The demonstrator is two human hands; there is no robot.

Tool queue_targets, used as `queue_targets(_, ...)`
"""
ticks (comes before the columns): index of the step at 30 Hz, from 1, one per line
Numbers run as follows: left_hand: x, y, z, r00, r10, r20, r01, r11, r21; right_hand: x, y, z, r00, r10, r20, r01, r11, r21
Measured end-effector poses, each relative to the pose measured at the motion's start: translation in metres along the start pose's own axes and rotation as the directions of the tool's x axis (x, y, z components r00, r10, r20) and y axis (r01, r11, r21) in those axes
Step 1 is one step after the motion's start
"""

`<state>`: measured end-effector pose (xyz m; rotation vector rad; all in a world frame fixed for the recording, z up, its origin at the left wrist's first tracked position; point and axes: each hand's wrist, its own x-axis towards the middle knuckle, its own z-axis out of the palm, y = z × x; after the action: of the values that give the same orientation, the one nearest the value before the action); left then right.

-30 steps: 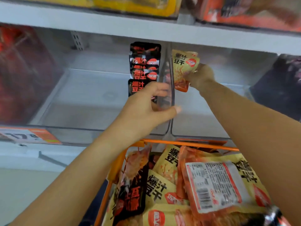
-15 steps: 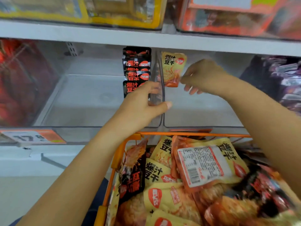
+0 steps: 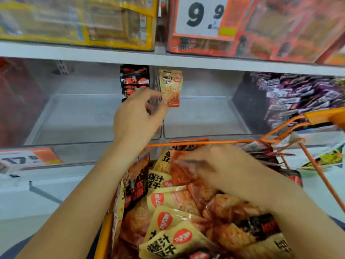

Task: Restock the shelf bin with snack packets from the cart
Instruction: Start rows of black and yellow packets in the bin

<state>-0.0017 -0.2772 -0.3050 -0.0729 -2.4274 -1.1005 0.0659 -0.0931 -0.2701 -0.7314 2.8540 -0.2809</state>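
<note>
Left hand (image 3: 139, 116): fingers loosely curled, empty, at the bin divider (image 3: 155, 85).
Right hand (image 3: 220, 165): blurred, on cart (image 3: 233, 141) packets (image 3: 168, 200) at 5 o'clock; grip unclear.
Yellow packet (image 3: 170, 87): upright, 12 o'clock.

Yellow packet (image 3: 170, 86) upright in clear bin (image 3: 203, 116) — more heaped in cart (image 3: 317, 118).

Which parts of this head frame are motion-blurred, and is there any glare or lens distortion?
Head view: the right hand over the cart is heavily smeared; the left hand is blurred at its fingers. The yellow packet in the bin reads fairly sharp. Clear bin walls look hazy with reflections. Wide-angle bending curves the shelf edge.
</note>
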Motion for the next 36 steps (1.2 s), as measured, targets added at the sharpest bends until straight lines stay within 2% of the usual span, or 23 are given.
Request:
queue_targets(1, -0.001, 0.006, -0.004, 0.999, 0.005, -0.054, -0.009, 0.997, -0.076, 0.001, 0.006, -0.005, 0.993, 0.044, -0.106, -0.033, 0.995, 0.099)
queue_targets(2, -0.001, 0.012, -0.007, 0.999, -0.013, -0.046, 0.004, 0.982, -0.19, 0.003, 0.012, -0.009, 0.974, 0.105, -0.201, -0.048, 0.962, 0.267)
queue_targets(3, 0.0, 0.018, -0.01, 0.998, -0.052, 0.037, 0.061, 0.942, -0.329, 0.004, 0.016, -0.013, 0.948, 0.173, -0.266, -0.019, 0.868, 0.495)
queue_targets(4, 0.001, 0.025, -0.014, 0.979, -0.083, 0.187, 0.16, 0.879, -0.449, 0.004, 0.019, -0.016, 0.926, 0.247, -0.284, 0.029, 0.704, 0.709)
queue_targets(5, 0.002, 0.029, -0.017, 0.929, -0.096, 0.356, 0.279, 0.816, -0.507, 0.004, 0.02, -0.018, 0.913, 0.326, -0.246, 0.046, 0.517, 0.855)
queue_targets(6, 0.002, 0.033, -0.019, 0.859, -0.094, 0.503, 0.38, 0.777, -0.503, 0.004, 0.021, -0.018, 0.906, 0.382, -0.185, 0.042, 0.354, 0.934)
queue_targets(7, 0.0, 0.035, -0.017, 0.788, -0.081, 0.61, 0.437, 0.771, -0.462, 0.004, 0.023, -0.017, 0.902, 0.411, -0.13, 0.031, 0.237, 0.971)
queue_targets(10, -0.007, 0.034, -0.009, 0.644, 0.009, 0.765, 0.397, 0.851, -0.344, 0.004, 0.024, -0.011, 0.912, 0.407, -0.053, 0.055, 0.006, 0.998)
queue_targets(12, -0.011, 0.031, -0.005, 0.552, 0.064, 0.831, 0.365, 0.878, -0.31, 0.005, 0.026, -0.011, 0.908, 0.417, -0.044, 0.092, -0.097, 0.991)
queue_targets(13, -0.012, 0.029, -0.004, 0.537, 0.081, 0.84, 0.356, 0.881, -0.313, 0.004, 0.028, -0.012, 0.902, 0.43, -0.038, 0.097, -0.115, 0.989)
queue_targets(14, -0.012, 0.028, -0.005, 0.557, 0.085, 0.826, 0.36, 0.872, -0.333, 0.002, 0.03, -0.014, 0.893, 0.449, -0.031, 0.089, -0.109, 0.99)
queue_targets(17, -0.007, 0.026, -0.009, 0.712, -0.015, 0.702, 0.454, 0.772, -0.445, -0.005, 0.037, -0.022, 0.831, 0.554, -0.053, 0.028, 0.054, 0.998)
queue_targets(19, -0.002, 0.023, -0.013, 0.814, -0.078, 0.576, 0.437, 0.736, -0.517, -0.007, 0.038, -0.027, 0.774, 0.612, -0.163, -0.025, 0.287, 0.958)
queue_targets(21, 0.001, 0.022, -0.016, 0.878, -0.082, 0.471, 0.353, 0.774, -0.525, -0.006, 0.033, -0.031, 0.745, 0.566, -0.353, -0.119, 0.633, 0.765)
queue_targets(22, 0.001, 0.023, -0.016, 0.894, -0.065, 0.442, 0.317, 0.79, -0.525, -0.004, 0.028, -0.032, 0.785, 0.483, -0.387, -0.14, 0.748, 0.649)
queue_targets(23, 0.0, 0.024, -0.015, 0.904, -0.051, 0.424, 0.292, 0.798, -0.527, -0.001, 0.023, -0.033, 0.849, 0.397, -0.35, -0.137, 0.804, 0.578)
queue_targets(25, -0.002, 0.028, -0.013, 0.916, -0.035, 0.399, 0.263, 0.806, -0.531, 0.008, 0.015, -0.033, 0.95, 0.254, -0.18, -0.1, 0.796, 0.597)
queue_targets(26, -0.003, 0.029, -0.011, 0.921, -0.041, 0.387, 0.258, 0.809, -0.529, 0.014, 0.013, -0.033, 0.965, 0.225, -0.132, -0.095, 0.777, 0.623)
queue_targets(29, -0.001, 0.024, -0.006, 0.957, -0.083, 0.278, 0.218, 0.837, -0.502, 0.035, 0.027, -0.037, 0.945, 0.315, -0.088, -0.15, 0.657, 0.738)
queue_targets(31, 0.001, 0.014, -0.004, 0.979, -0.072, 0.192, 0.129, 0.944, -0.304, 0.051, 0.043, -0.04, 0.903, 0.43, -0.023, -0.224, 0.514, 0.828)
queue_targets(32, 0.002, 0.008, -0.002, 0.978, -0.058, 0.201, 0.093, 0.981, -0.173, 0.06, 0.051, -0.041, 0.882, 0.472, 0.014, -0.248, 0.439, 0.864)
queue_targets(34, 0.003, 0.001, 0.001, 0.937, -0.067, 0.342, 0.068, 0.998, 0.008, 0.082, 0.065, -0.041, 0.849, 0.523, 0.076, -0.278, 0.32, 0.906)
queue_targets(36, 0.001, -0.001, 0.004, 0.889, -0.062, 0.453, 0.04, 0.998, 0.058, 0.109, 0.075, -0.036, 0.821, 0.559, 0.119, -0.331, 0.296, 0.896)
